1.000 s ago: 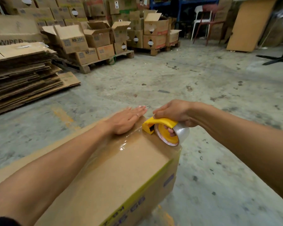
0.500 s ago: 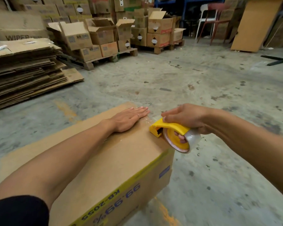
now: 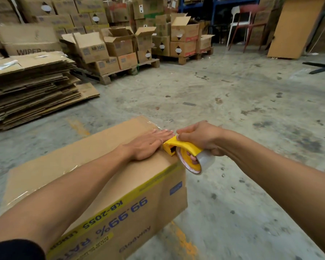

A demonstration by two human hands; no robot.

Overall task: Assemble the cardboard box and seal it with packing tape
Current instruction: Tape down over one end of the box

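Observation:
A closed brown cardboard box [image 3: 109, 186] with a yellow stripe and blue print lies on the concrete floor in front of me. Clear tape glints along its top. My left hand [image 3: 148, 143] presses flat on the box top near the far right corner, fingers together and stretched out. My right hand [image 3: 199, 139] grips a yellow tape dispenser [image 3: 184, 151] holding a roll of clear tape [image 3: 201, 162]. The dispenser's nose touches the box's right top edge, right beside my left fingertips, and the roll hangs off the box's side.
A tall stack of flattened cartons [image 3: 30, 89] lies on the floor at the left. Pallets with open and stacked boxes [image 3: 120, 47] line the back. Chairs [image 3: 248, 25] and a leaning board [image 3: 293, 29] stand at the far right. Stained concrete floor [image 3: 233, 102] stretches ahead.
The dispenser has slid off the box top to its right edge, then tucked in closer to my left fingertips. My left hand stays flat on the box. The view has tilted lower.

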